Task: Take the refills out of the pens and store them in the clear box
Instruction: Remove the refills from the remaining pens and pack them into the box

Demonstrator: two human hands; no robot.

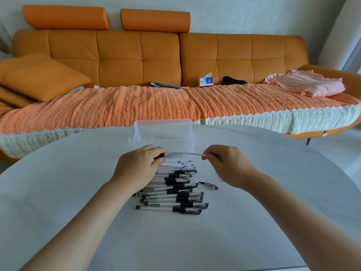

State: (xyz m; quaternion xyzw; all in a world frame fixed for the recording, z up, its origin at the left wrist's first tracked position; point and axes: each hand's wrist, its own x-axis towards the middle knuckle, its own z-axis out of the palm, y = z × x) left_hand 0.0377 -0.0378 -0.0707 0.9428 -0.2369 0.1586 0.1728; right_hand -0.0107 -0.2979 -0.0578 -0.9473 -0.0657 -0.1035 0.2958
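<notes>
My left hand [140, 165] grips a clear pen barrel [166, 154] above the table. My right hand [226, 163] pinches the end of a thin white refill [187, 153] that stretches between the two hands, partly inside the barrel. Just behind the hands stands the clear box [142, 132] with its lid raised. Below the hands lies a pile of several black-gripped pens [175, 194], with several loose refills [183, 163] at its far end. A black pen tip piece [208, 185] lies alone to the pile's right.
The white round table [78, 173] carries everything. Behind it stands an orange sofa [136, 61] with a knitted cover, a tissue box [206, 81], a black item [233, 80], papers [168, 85] and pink clothing [304, 85].
</notes>
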